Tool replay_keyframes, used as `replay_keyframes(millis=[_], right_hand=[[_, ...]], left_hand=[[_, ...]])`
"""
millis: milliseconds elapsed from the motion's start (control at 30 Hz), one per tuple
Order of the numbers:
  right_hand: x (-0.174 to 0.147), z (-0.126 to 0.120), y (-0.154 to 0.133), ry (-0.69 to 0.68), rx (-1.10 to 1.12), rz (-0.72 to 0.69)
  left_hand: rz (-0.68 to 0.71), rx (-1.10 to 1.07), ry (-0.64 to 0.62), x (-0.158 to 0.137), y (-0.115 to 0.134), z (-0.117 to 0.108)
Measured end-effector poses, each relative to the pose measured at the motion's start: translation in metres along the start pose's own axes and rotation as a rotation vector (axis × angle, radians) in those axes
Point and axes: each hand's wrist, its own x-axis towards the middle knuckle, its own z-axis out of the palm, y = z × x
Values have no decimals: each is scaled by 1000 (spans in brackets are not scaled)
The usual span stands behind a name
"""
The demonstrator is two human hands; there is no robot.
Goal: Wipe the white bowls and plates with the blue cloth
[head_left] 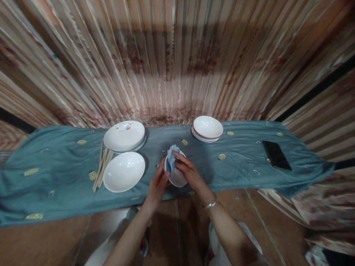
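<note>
A small white bowl [178,180] is held above the front edge of the cloth-covered table, tilted toward me. My left hand [160,180] is closed on the bowl's left side, its thumb near the rim. A light blue cloth [171,159] lies bunched over the bowl's left rim and inside. My right hand [190,171] is closed on this cloth, fingers pressing it at the far rim. A bracelet [212,203] circles my right wrist. Part of the bowl is hidden behind the cloth and fingers.
Left of my hands are a stack of plates [124,136], a large white bowl [124,172] and several wooden chopsticks [102,170]. Stacked bowls [208,127] stand at the back right. A black phone [276,155] lies on the teal tablecloth [63,162]. A curtain [155,74] hangs behind.
</note>
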Motion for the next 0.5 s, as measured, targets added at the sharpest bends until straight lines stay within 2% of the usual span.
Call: replay_keyframes(millis=[100, 233, 367, 500], right_hand=[[3, -4, 7, 44, -161, -77], [3, -11, 16, 105, -487, -168], [-3, -18, 16, 142, -812, -206], [-8, -20, 9, 117, -1061, -209]], left_hand=[[0, -5, 5, 0, 1, 0], [-28, 10, 8, 1, -1, -1], [-16, 10, 12, 1, -2, -2], [-23, 40, -4, -1, 6, 0]])
